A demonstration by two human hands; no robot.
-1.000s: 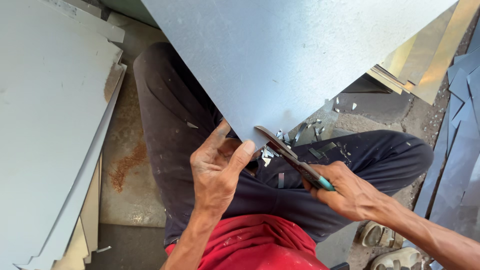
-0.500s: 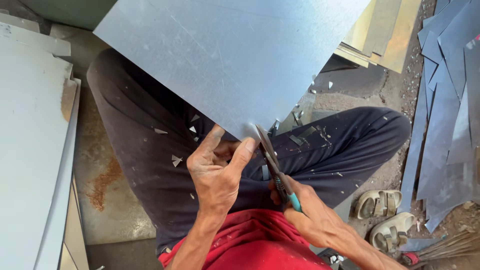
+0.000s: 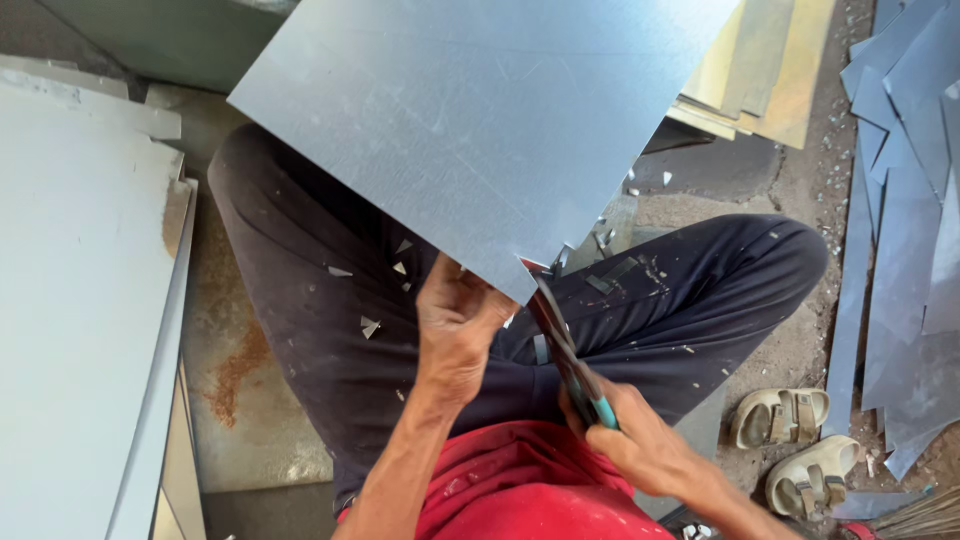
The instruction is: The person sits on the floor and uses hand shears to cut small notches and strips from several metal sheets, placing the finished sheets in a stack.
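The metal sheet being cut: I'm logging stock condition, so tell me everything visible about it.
The metal sheet is a large, flat, grey panel, apparently galvanised, with a dull sheen and fine scratches. It is held tilted above the person's lap, its lowest corner pointing toward the body. The left hand holds that corner, and the snips, worked by the right hand, meet its edge there. Its far edges run out of frame.
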